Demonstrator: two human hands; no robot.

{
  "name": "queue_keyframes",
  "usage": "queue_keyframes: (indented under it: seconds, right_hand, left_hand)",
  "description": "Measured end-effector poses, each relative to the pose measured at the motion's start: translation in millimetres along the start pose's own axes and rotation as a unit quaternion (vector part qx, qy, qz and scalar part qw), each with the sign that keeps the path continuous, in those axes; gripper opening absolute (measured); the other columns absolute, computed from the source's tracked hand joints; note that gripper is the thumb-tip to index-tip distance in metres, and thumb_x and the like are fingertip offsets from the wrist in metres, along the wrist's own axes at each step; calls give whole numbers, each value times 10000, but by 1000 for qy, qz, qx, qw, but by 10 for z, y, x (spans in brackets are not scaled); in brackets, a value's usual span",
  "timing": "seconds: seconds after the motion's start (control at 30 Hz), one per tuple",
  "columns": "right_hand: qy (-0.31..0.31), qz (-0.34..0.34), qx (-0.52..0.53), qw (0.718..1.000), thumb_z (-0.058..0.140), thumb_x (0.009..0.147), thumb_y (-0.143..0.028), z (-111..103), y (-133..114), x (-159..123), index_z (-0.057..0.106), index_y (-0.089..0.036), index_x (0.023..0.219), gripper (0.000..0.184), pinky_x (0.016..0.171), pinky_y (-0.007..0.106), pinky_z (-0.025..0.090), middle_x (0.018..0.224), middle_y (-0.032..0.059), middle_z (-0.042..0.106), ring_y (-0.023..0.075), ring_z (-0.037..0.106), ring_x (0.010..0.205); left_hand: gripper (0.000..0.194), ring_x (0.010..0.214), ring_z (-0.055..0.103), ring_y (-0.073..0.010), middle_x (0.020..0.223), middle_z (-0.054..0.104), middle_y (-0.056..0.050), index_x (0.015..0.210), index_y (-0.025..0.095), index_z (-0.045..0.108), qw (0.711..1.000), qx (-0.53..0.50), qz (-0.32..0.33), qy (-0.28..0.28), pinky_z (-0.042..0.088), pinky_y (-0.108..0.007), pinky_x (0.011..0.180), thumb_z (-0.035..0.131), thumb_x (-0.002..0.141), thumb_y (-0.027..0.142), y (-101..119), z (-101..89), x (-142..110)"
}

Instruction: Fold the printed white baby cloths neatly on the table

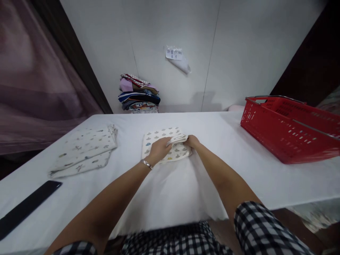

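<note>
A folded white cloth (pixel 155 135) with a small grey and coloured print lies in the middle of the table. My left hand (pixel 160 148), with a silver bracelet at its wrist, is closed on the near part of the cloth's raised fold. At the right end of the same fold, my right hand (pixel 193 141) grips the layers, its fingertips partly hidden. Between my hands the layered edge stands a little above the rest of the cloth. Off to the left rests another folded printed cloth (pixel 85 147), apart from both hands.
A red plastic basket (pixel 281 134) with metal handles stands at the right. Folded clothes (pixel 139 95) are stacked at the back by the wall. A long black flat object (pixel 28 205) lies at the front left of the white-covered table (pixel 225 170). A paper sign (pixel 174 53) hangs on the wall.
</note>
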State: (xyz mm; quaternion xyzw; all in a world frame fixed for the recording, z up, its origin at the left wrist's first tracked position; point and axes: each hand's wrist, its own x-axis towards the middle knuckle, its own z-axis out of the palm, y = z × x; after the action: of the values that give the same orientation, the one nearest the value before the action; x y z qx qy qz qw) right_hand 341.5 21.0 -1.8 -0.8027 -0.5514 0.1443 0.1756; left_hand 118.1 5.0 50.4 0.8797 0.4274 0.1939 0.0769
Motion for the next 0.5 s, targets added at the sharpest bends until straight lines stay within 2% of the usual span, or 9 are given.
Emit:
queue_keyframes:
  seconds: [0.1,0.23,0.37,0.5]
  right_hand:
    - [-23,-8,-13,1000,678,721,-328,-4,-50,56,717,-154,937,280,741,261,469,1004,137,706,239,656,929]
    - [-2,-25,-10,1000,561,828,-327,6,-77,90,665,-184,1049,282,806,255,448,1125,115,668,222,611,1041]
    - [8,-22,-5,1000,486,873,-356,51,-61,107,650,-197,1023,273,775,253,444,1109,100,670,222,613,1017]
    - [16,-3,-9,1000,446,879,-315,87,-22,132,633,-185,1010,263,727,254,438,1079,114,671,218,625,955]
  left_hand:
    - [339,1014,607,-194,1151,660,16,1181,295,589,1000,-1,0,-5,483,-291,817,484,859,284,-12,9,-6]
    - [338,1036,596,-187,1159,652,18,1189,298,579,1000,11,19,-10,476,-285,826,477,867,285,-29,48,-12]
    - [316,1018,593,-188,1117,661,4,1163,281,588,998,31,43,-19,470,-285,793,468,871,275,-18,85,-26]
    - [333,1019,585,-190,1113,659,2,1193,278,565,997,43,53,-32,469,-288,774,461,877,267,1,111,-58]
